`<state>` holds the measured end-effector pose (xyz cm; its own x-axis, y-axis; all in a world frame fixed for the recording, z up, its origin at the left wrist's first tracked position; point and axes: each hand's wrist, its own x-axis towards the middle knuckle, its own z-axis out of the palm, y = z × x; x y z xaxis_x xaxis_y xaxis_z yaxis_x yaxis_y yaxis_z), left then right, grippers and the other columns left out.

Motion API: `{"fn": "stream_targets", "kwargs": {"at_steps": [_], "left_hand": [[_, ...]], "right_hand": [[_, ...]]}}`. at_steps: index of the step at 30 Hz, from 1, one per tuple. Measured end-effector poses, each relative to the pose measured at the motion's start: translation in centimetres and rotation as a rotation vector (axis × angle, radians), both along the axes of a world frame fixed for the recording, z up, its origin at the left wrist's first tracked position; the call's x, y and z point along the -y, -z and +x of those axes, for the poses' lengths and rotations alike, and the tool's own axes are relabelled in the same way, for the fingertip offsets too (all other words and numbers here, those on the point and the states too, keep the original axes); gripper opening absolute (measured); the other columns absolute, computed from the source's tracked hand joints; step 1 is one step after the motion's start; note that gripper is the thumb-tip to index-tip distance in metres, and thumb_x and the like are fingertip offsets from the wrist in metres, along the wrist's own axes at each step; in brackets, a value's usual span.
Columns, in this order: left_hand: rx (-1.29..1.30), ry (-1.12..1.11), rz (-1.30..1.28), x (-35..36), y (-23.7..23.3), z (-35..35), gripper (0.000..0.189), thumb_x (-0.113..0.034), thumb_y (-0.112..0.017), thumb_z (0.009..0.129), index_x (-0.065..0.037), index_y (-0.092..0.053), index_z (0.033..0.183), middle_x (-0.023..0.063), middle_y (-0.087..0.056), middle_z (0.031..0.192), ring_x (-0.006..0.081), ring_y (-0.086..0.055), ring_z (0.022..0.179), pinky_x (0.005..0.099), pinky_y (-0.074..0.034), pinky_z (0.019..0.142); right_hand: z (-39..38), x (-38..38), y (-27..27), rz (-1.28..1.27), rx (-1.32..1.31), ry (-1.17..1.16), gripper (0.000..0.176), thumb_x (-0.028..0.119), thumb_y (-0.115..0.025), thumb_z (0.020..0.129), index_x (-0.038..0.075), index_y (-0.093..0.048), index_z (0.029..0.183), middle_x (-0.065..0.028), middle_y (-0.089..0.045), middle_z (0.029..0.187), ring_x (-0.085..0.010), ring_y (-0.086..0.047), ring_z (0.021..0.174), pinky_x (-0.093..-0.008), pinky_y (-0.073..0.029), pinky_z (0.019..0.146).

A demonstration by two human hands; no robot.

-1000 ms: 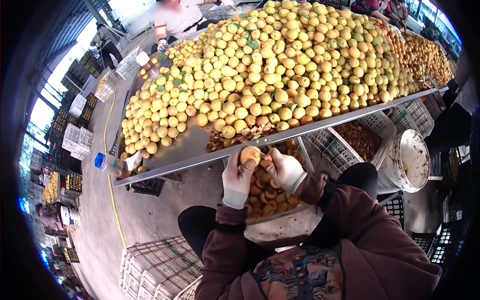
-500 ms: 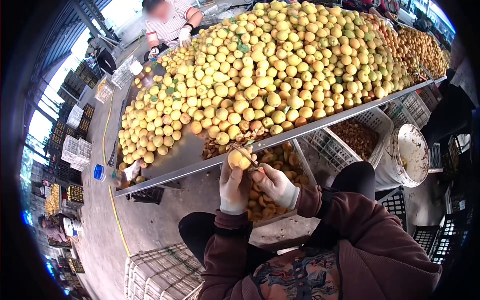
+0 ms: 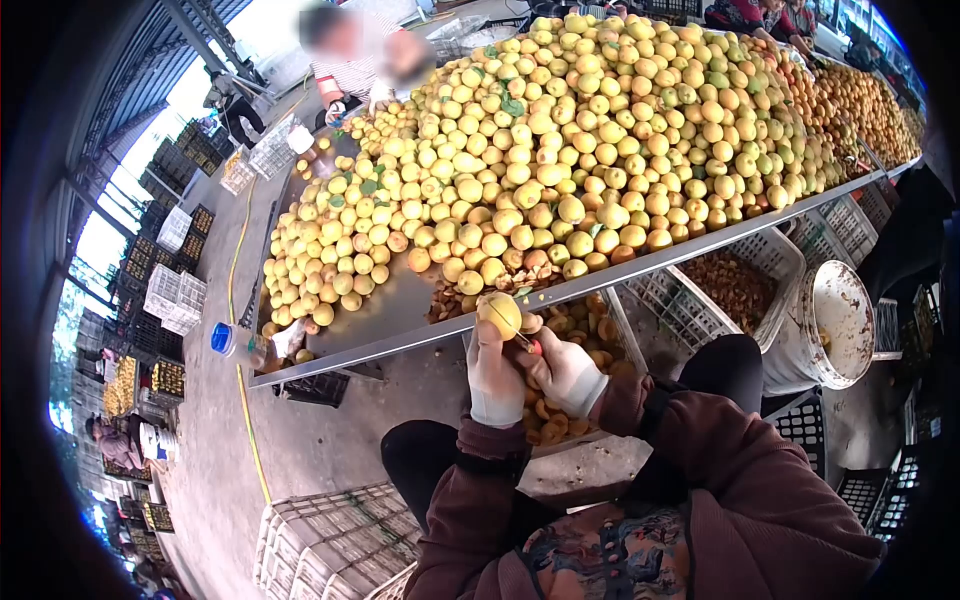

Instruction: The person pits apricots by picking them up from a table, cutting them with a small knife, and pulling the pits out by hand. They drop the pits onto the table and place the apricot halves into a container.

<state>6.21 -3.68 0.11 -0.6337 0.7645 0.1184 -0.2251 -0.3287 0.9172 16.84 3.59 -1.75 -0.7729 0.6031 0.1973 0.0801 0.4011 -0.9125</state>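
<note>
My left hand (image 3: 494, 378), in a white glove, holds a yellow apricot (image 3: 499, 314) upright above the table's metal edge. A dark line runs down the fruit's skin. In my gloved right hand (image 3: 566, 376) is a small knife (image 3: 535, 346) with a red handle, its thin blade against the apricot's lower right side. My fingers hide most of the knife. Beneath both hands, a crate of halved apricots (image 3: 550, 425) is partly covered by them. Just beyond lies a small pile of brown pits or scraps (image 3: 455, 300) at the table's near edge.
Whole apricots (image 3: 600, 130) are heaped over the metal table (image 3: 405, 295). A blue-capped plastic jar (image 3: 228, 340) stands at its left corner. Right of my knees are a crate of brown pits (image 3: 730, 285) and a white bucket (image 3: 835, 325). A co-worker (image 3: 350, 70) sits across the table.
The view has shifted, so the scene sits farther right and lower. The knife blade, earlier across the top of the apricot, is now at its lower right side.
</note>
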Motion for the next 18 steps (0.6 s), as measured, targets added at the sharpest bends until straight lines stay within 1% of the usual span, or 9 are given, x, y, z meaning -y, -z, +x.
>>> {"fn": "stream_targets", "kwargs": {"at_steps": [1, 5, 7, 11, 13, 15, 16, 17, 18], "left_hand": [[0.246, 0.126, 0.066, -0.1, -0.3, 0.0, 0.058, -0.046, -0.056, 0.096, 0.001, -0.048, 0.129, 0.0079, -0.063, 0.11, 0.0155, -0.058, 0.1, 0.028, -0.045, 0.088], [0.082, 0.023, -0.113, 0.0, 0.3, -1.4, 0.056, -0.044, -0.053, 0.097, 0.001, -0.048, 0.131, 0.0074, -0.063, 0.108, 0.0156, -0.058, 0.099, 0.0286, -0.046, 0.087], [-0.031, -0.119, -0.034, -0.5, -0.2, -1.2, 0.052, -0.04, -0.052, 0.098, 0.001, -0.048, 0.131, 0.0087, -0.061, 0.112, 0.0169, -0.058, 0.1, 0.0298, -0.046, 0.088], [0.266, 0.076, 0.036, 0.0, 0.2, -1.2, 0.047, -0.04, -0.046, 0.101, -0.001, -0.049, 0.127, 0.0084, -0.061, 0.103, 0.0173, -0.06, 0.096, 0.0296, -0.05, 0.084], [0.154, 0.019, -0.006, 0.3, 0.6, -1.2, 0.048, -0.039, -0.05, 0.099, -0.001, -0.048, 0.128, 0.0084, -0.061, 0.105, 0.017, -0.06, 0.098, 0.0283, -0.05, 0.085], [-0.207, -0.074, 0.056, -0.3, 1.4, -1.5, 0.051, -0.037, -0.055, 0.097, 0.0, -0.047, 0.131, 0.0084, -0.062, 0.11, 0.0169, -0.059, 0.102, 0.0274, -0.048, 0.088], [-0.163, -0.072, 0.056, -0.2, 1.6, -1.9, 0.048, -0.025, -0.062, 0.096, 0.0, -0.045, 0.134, 0.0068, -0.06, 0.117, 0.0139, -0.058, 0.104, 0.027, -0.047, 0.092], [-0.167, -0.083, 0.06, -0.1, 1.8, -2.0, 0.048, -0.025, -0.062, 0.096, 0.0, -0.045, 0.134, 0.0068, -0.06, 0.117, 0.0139, -0.058, 0.104, 0.027, -0.047, 0.092], [-0.098, 0.006, 0.027, 0.2, 1.3, -2.0, 0.051, -0.031, -0.059, 0.096, 0.0, -0.045, 0.134, 0.0073, -0.061, 0.117, 0.0155, -0.057, 0.106, 0.0282, -0.047, 0.092]], "right_hand": [[-0.2, -0.1, 0.6, 0.005, -0.001, -0.001, 0.026, 0.028, -0.052, 0.097, 0.004, -0.044, 0.099, -0.0253, -0.062, 0.08, -0.0452, -0.06, 0.081, -0.0459, -0.049, 0.063], [-0.4, -0.3, 0.3, -0.073, 0.084, 0.005, 0.025, 0.027, -0.053, 0.097, 0.003, -0.047, 0.099, -0.0239, -0.063, 0.082, -0.0435, -0.062, 0.082, -0.044, -0.05, 0.066], [-0.6, -0.5, 0.0, -0.087, 0.086, -0.015, 0.026, 0.028, -0.053, 0.097, 0.003, -0.048, 0.098, -0.0241, -0.063, 0.083, -0.0436, -0.062, 0.083, -0.0436, -0.05, 0.067], [-0.5, -0.9, -0.4, 0.15, 0.217, -0.013, 0.029, 0.032, -0.052, 0.098, 0.003, -0.049, 0.099, -0.0205, -0.063, 0.082, -0.039, -0.064, 0.08, -0.0396, -0.05, 0.067], [-0.8, -0.3, 0.2, -0.005, 0.051, -0.032, 0.031, 0.033, -0.052, 0.098, 0.003, -0.05, 0.1, -0.0193, -0.064, 0.083, -0.0353, -0.064, 0.079, -0.0377, -0.05, 0.068], [-1.0, -0.4, 0.7, -0.162, -0.103, -0.06, 0.033, 0.035, -0.052, 0.099, 0.002, -0.052, 0.101, -0.0181, -0.064, 0.085, -0.0315, -0.064, 0.078, -0.0359, -0.05, 0.069], [-1.0, -0.6, 1.0, -0.237, -0.097, -0.091, 0.035, 0.037, -0.051, 0.099, 0.002, -0.053, 0.101, -0.0174, -0.063, 0.086, -0.0287, -0.063, 0.079, -0.0346, -0.049, 0.07], [-1.1, -0.7, 1.3, -0.313, -0.091, -0.122, 0.037, 0.039, -0.051, 0.099, 0.002, -0.054, 0.102, -0.0166, -0.063, 0.087, -0.026, -0.062, 0.079, -0.0334, -0.049, 0.071], [-1.2, -0.6, 1.2, -0.219, -0.115, -0.109, 0.032, 0.034, -0.053, 0.098, 0.003, -0.053, 0.105, -0.0187, -0.065, 0.086, -0.0322, -0.064, 0.079, -0.0371, -0.05, 0.069]]}}
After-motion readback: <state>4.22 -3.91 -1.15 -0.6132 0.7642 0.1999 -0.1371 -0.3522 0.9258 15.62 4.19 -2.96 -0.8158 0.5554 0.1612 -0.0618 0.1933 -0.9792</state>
